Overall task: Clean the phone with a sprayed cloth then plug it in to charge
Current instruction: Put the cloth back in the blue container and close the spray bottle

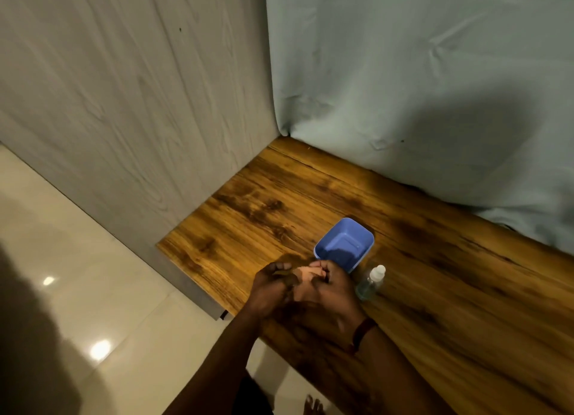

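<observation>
Gripping pink cloth (306, 278) at lower centre with left hand (270, 287) and right hand (334, 287), fingers curling round it. Probably wiping phone, hidden inside. Standing just right: spray bottle (371, 282), blue tray (344, 244). Remaining: plugging in; no cable showing.

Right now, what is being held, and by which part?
The left hand and right hand grip a bunched peach-pink cloth between them, the right pinching its far end. Whether a phone is inside cannot be told.
</observation>
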